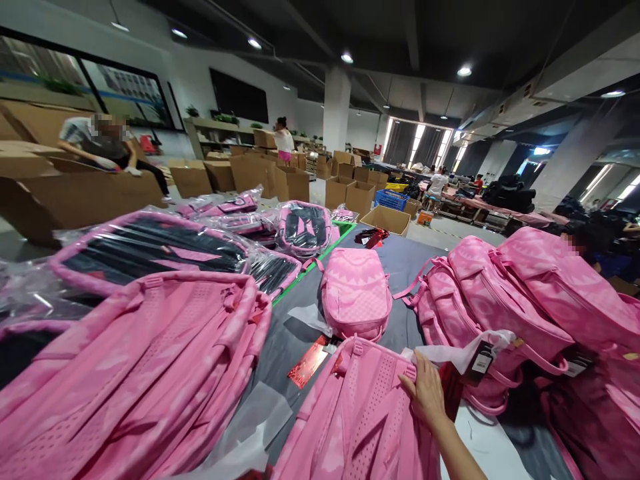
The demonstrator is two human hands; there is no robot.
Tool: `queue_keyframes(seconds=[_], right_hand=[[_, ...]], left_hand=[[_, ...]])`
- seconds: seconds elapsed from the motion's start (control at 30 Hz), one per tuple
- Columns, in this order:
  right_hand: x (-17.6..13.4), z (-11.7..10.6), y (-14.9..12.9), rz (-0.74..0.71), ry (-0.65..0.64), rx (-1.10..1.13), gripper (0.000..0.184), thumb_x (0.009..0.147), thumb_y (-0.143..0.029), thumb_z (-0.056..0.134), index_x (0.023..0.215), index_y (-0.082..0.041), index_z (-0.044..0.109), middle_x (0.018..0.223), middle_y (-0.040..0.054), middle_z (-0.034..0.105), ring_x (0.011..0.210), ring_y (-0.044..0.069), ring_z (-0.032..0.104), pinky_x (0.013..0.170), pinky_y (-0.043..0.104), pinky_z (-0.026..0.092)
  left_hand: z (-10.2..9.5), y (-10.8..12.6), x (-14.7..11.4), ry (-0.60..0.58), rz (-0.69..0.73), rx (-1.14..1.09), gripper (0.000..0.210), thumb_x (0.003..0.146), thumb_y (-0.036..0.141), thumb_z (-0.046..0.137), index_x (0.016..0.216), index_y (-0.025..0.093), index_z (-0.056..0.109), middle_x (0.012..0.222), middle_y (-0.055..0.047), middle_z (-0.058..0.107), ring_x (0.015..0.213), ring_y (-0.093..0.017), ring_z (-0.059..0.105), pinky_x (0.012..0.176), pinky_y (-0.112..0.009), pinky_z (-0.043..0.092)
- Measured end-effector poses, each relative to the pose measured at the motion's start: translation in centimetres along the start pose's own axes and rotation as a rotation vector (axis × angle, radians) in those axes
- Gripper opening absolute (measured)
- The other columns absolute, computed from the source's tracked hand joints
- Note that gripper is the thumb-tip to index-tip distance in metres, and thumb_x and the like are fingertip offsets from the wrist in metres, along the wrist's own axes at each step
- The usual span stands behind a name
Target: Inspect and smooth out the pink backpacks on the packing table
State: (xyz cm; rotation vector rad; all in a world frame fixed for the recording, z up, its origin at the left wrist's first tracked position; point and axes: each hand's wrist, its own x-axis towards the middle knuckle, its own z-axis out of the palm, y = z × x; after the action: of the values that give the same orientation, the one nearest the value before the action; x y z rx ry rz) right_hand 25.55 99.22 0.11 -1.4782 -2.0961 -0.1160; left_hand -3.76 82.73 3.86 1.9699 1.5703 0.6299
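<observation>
Directly below me, the pink backpack (360, 413) lies back-panel up at the near edge of the counter (400, 267), its top handle pointing away from me. My right hand (425, 393) rests on its upper right corner, fingers bent over the edge beside the handle, gripping the fabric lightly; the forearm runs in from the lower right. My left hand is out of view. A red hang tag (309, 363) lies just beside the bag's top left corner, with a loose sheet of clear plastic (260, 413) near its left side. Open grey counter shows only in a narrow strip ahead, between this bag and a smaller pink backpack (356, 290) lying farther off. To the left, a large pink backpack (135, 373) crowds close; behind it sit bagged backpacks in plastic (150, 250). To the right, a pile of pink backpacks (505, 300) presses near my wrist. Beyond: cardboard boxes (280, 177), a white pillar (336, 107), other people at work well apart.
</observation>
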Motion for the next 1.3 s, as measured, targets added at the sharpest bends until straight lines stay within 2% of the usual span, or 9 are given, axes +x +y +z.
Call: queue_keyframes(seconds=[0.17, 0.27, 0.4, 0.5, 0.77, 0.9, 1.07, 1.2, 1.3], right_hand=[[-1.6, 2.9, 0.2, 0.009, 0.089, 0.132, 0.058, 0.092, -0.060, 0.057, 0.134, -0.021, 0.056, 0.128, 0.0146, 0.068, 0.119, 0.033, 0.063, 0.102, 0.051, 0.051], [-2.0, 2.1, -0.2, 0.023, 0.112, 0.209, 0.053, 0.093, -0.056, 0.057, 0.133, -0.021, 0.057, 0.130, 0.0142, 0.068, 0.122, 0.032, 0.062, 0.104, 0.051, 0.051], [-3.9, 0.4, -1.8, 0.061, 0.085, 0.224, 0.048, 0.098, -0.049, 0.049, 0.137, -0.023, 0.055, 0.136, 0.0132, 0.065, 0.129, 0.032, 0.059, 0.110, 0.056, 0.047], [-7.1, 0.0, -3.7, 0.108, 0.079, 0.164, 0.046, 0.102, -0.041, 0.042, 0.144, -0.025, 0.050, 0.143, 0.0115, 0.061, 0.135, 0.031, 0.055, 0.112, 0.059, 0.045], [-14.2, 0.8, -4.0, 0.066, -0.049, 0.115, 0.045, 0.102, -0.035, 0.045, 0.147, -0.030, 0.050, 0.141, 0.0075, 0.065, 0.128, 0.028, 0.063, 0.105, 0.052, 0.054], [-11.8, 1.7, -3.0, 0.234, -0.216, 0.207, 0.043, 0.101, -0.046, 0.044, 0.129, -0.024, 0.067, 0.130, 0.0098, 0.071, 0.120, 0.029, 0.068, 0.101, 0.046, 0.056], [-4.0, 0.1, -3.5, 0.551, -0.519, 0.143, 0.027, 0.094, -0.039, 0.057, 0.111, -0.024, 0.072, 0.115, 0.0063, 0.077, 0.108, 0.028, 0.071, 0.089, 0.038, 0.051], [-0.1, -1.3, -4.0, 0.714, -0.652, 0.116, 0.016, 0.084, -0.037, 0.072, 0.097, -0.028, 0.072, 0.099, -0.0030, 0.080, 0.099, 0.022, 0.072, 0.072, 0.028, 0.041], [0.1, -0.1, -4.7, 0.717, -0.592, 0.064, 0.017, 0.086, -0.039, 0.071, 0.099, -0.027, 0.071, 0.100, 0.0001, 0.079, 0.096, 0.023, 0.072, 0.073, 0.030, 0.042]], left_hand=[[-3.1, -1.3, 13.7, 0.088, -0.179, 0.102, 0.063, 0.089, 0.056, 0.055, 0.137, 0.016, 0.059, 0.141, -0.021, 0.062, 0.140, -0.041, 0.049, 0.117, -0.060, 0.038], [-1.5, -2.3, 18.1, 0.071, -0.121, 0.105, 0.073, 0.080, 0.046, 0.073, 0.142, 0.011, 0.054, 0.152, -0.024, 0.051, 0.146, -0.041, 0.042, 0.120, -0.063, 0.033], [2.6, -4.6, 16.2, 0.237, 0.168, 0.077, 0.072, 0.083, 0.032, 0.073, 0.149, 0.021, 0.046, 0.155, -0.018, 0.050, 0.149, -0.034, 0.040, 0.121, -0.062, 0.035], [3.8, -6.3, 12.9, 0.299, 0.232, 0.083, 0.064, 0.090, 0.025, 0.065, 0.150, 0.024, 0.044, 0.149, -0.015, 0.055, 0.144, -0.030, 0.048, 0.118, -0.056, 0.043], [4.9, -9.8, 8.9, 0.059, 0.395, 0.326, 0.044, 0.101, 0.018, 0.041, 0.144, 0.020, 0.053, 0.142, -0.014, 0.063, 0.135, -0.026, 0.058, 0.113, -0.047, 0.052], [5.7, -8.3, 12.1, -0.139, 0.405, 0.429, 0.039, 0.098, 0.020, 0.045, 0.133, 0.016, 0.062, 0.130, -0.014, 0.070, 0.124, -0.027, 0.063, 0.109, -0.044, 0.051], [5.2, -4.2, 18.2, -0.231, 0.243, 0.485, 0.043, 0.100, 0.028, 0.038, 0.118, 0.005, 0.069, 0.125, -0.025, 0.069, 0.124, -0.035, 0.061, 0.109, -0.051, 0.045], [4.2, -2.5, 15.3, -0.242, 0.135, 0.468, 0.071, 0.100, 0.053, 0.036, 0.145, 0.000, 0.049, 0.141, -0.033, 0.057, 0.134, -0.043, 0.053, 0.105, -0.056, 0.045], [5.0, -2.2, 10.5, -0.288, 0.085, 0.346, 0.095, 0.088, 0.080, 0.039, 0.162, 0.023, 0.022, 0.164, -0.026, 0.030, 0.151, -0.051, 0.024, 0.112, -0.072, 0.031]])
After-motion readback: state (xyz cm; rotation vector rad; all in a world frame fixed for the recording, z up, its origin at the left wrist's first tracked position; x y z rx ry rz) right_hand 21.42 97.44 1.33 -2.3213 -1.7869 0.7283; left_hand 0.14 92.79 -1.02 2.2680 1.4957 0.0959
